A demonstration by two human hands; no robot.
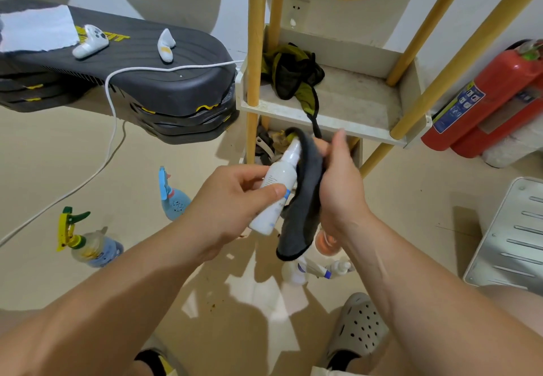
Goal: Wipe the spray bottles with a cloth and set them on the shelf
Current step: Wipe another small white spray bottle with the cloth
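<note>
Below, beige floor (73, 170) — white shelf (352, 102)

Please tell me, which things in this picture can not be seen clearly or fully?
- White spray bottle, head view: top covered by the grey cloth.
- Orange item: mostly behind the right hand.
- Bottles on the floor: partly behind cloth, labels too small.
- Fire extinguisher: cut by the right edge.
</note>
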